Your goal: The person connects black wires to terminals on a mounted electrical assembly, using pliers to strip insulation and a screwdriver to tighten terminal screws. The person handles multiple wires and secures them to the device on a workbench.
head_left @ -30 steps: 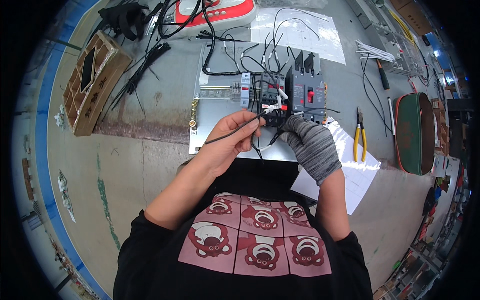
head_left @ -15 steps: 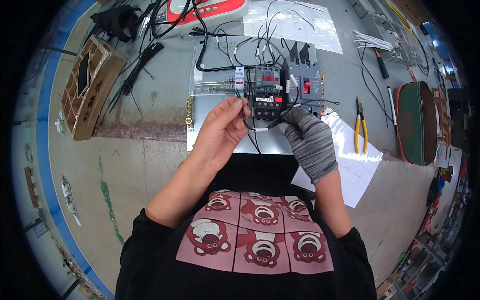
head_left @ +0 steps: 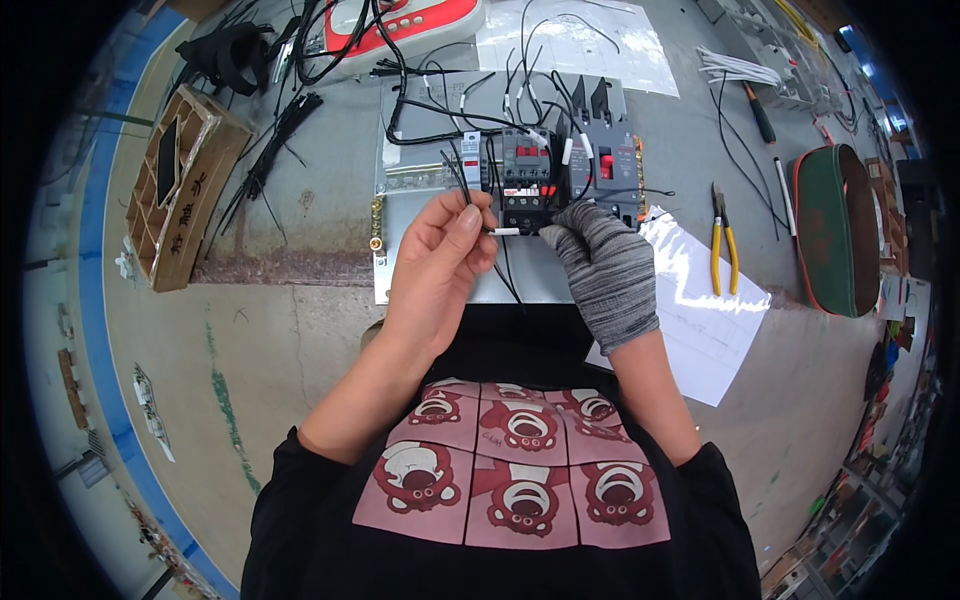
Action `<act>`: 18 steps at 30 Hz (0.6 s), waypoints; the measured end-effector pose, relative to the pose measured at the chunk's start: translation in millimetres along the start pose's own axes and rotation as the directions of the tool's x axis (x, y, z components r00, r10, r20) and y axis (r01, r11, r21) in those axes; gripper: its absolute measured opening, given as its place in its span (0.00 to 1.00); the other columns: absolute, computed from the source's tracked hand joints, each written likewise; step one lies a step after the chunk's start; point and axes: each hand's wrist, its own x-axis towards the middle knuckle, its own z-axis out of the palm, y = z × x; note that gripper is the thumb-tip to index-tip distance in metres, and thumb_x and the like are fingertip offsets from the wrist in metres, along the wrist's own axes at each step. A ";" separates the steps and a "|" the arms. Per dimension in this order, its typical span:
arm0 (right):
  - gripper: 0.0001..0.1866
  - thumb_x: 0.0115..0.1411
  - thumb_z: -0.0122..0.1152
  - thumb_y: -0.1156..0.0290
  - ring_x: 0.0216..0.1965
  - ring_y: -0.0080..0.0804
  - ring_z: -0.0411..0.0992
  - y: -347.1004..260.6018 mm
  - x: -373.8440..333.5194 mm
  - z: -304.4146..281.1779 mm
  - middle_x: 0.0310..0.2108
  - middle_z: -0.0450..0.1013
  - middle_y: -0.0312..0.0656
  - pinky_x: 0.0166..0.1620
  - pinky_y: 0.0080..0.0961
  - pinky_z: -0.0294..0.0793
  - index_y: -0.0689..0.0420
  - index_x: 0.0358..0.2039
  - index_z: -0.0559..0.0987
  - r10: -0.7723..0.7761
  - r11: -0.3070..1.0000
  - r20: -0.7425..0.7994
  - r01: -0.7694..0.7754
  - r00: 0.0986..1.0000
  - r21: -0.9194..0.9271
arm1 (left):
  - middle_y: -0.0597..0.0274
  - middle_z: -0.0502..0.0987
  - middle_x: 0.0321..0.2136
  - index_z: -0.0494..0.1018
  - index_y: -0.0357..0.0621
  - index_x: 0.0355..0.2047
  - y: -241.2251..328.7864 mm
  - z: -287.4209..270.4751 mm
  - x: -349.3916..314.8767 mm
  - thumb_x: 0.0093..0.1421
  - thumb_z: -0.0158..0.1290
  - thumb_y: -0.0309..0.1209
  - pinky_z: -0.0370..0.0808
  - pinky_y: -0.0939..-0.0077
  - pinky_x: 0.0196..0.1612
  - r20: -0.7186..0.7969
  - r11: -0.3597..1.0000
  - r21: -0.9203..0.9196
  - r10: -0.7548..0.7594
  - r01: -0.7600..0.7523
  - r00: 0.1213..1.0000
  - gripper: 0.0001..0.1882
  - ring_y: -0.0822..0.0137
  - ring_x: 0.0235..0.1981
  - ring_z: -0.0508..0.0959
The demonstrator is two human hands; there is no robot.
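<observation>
Wire sleeve (head_left: 508, 231) raised beside left hand (head_left: 440, 242); box (head_left: 200, 180) holds black slab (head_left: 167, 162).

The bare left hand (head_left: 440, 258) pinches thin black wires (head_left: 462, 182) near a boxy black-and-grey contactor (head_left: 526, 168); what the grey-knit-gloved right hand (head_left: 607, 268) grips is hard to see.

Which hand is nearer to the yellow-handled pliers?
Right. The gloved right hand is to the left of the yellow-handled pliers, apart from them; the bare left hand is farther left, on the other side of the right hand.
</observation>
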 end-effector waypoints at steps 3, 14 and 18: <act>0.07 0.52 0.66 0.70 0.29 0.42 0.75 -0.3 0.3 -1.9 0.27 0.77 0.45 0.35 0.32 0.74 0.58 0.31 0.81 -0.042 0.997 -0.059 0.037 0.997 -0.074 | 0.66 0.74 0.35 0.69 0.43 0.40 -2.1 1.8 3.6 0.66 0.49 0.30 0.71 0.84 0.36 0.004 0.994 0.086 0.065 -0.066 0.998 0.06 0.78 0.31 0.74; 0.12 0.41 0.69 0.68 0.37 0.42 0.71 20.9 12.3 1.1 0.32 0.74 0.38 0.47 0.41 0.65 0.51 0.30 0.82 -0.242 0.900 -0.089 0.189 0.966 -0.393 | 0.65 0.73 0.36 0.68 0.43 0.39 -4.1 24.8 9.4 0.65 0.50 0.29 0.71 0.81 0.39 0.042 0.937 0.256 0.235 -0.238 0.971 0.05 0.75 0.33 0.75; 0.12 0.42 0.69 0.68 0.39 0.44 0.71 28.9 13.5 7.1 0.33 0.73 0.38 0.45 0.45 0.66 0.51 0.30 0.82 -0.232 0.921 -0.066 0.197 0.970 -0.335 | 0.64 0.74 0.36 0.69 0.41 0.40 -5.2 30.1 7.4 0.62 0.53 0.25 0.71 0.81 0.40 0.089 0.901 0.329 0.268 -0.283 0.959 0.07 0.75 0.34 0.74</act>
